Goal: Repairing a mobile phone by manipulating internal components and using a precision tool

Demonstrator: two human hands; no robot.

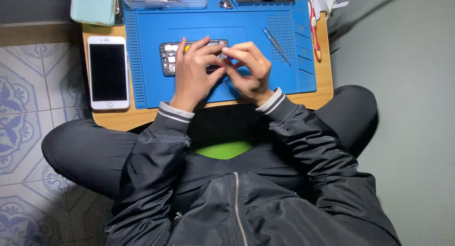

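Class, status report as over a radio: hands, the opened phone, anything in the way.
Left hand and right hand both on the opened phone, fingertips pinching a small part. Tweezers lie apart on the blue mat. Nothing obstructing.

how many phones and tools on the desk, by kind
phones: 2, an opened phone under the hands and a white phone
tweezers: 1
red tool: 1
total: 4
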